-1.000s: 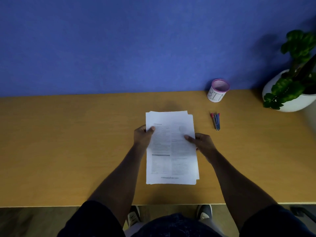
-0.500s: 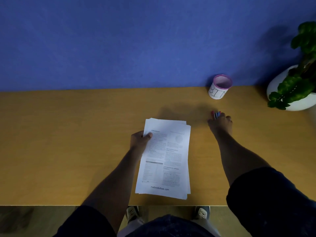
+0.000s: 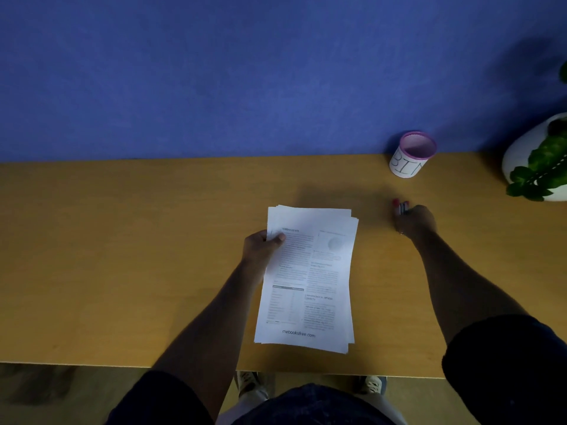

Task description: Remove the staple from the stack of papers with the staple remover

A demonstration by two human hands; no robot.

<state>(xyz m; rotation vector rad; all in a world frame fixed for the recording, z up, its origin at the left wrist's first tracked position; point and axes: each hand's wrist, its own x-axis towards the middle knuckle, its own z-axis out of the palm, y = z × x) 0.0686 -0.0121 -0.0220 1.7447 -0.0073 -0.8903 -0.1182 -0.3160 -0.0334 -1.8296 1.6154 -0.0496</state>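
Head view. A blue wall stands behind a wooden worktop [image 3: 122, 240] whose near edge runs across the lower part of the picture. At the far edge, right of centre, a white cup [image 3: 409, 157] with a pink rim, lettered "BIN", stands against the wall. At the far right corner a white pot with a green plant [image 3: 540, 161] is cut by the picture's edge.

The stack of papers [image 3: 310, 277] lies near the middle of the worktop, its long axis running from the near edge toward the far edge and leaning slightly right at the top. The sheets are fanned a little at the far end. The staple itself is too small to make out.

The left hand [image 3: 260, 250] grips the left margin of the stack near its far-left corner, thumb on top of the top sheet and fingers under the edge.

The staple remover [image 3: 400, 206] lies to the right of the stack, well apart from it and nearer the cup. Only its red and dark far end shows past the knuckles; its long axis appears to run toward the far edge.

The right hand [image 3: 414, 222] is on the staple remover, forearm stretched out from the near right, knuckles up, fingers curled over the tool. I judge this grip closed around it, though the fingertips are hidden. The right hand is plainly the nearer one to the tool.

Judgement: the tool is being picked up. The coming move turns on carrying it left to the stack's far-left corner, where the left hand holds.
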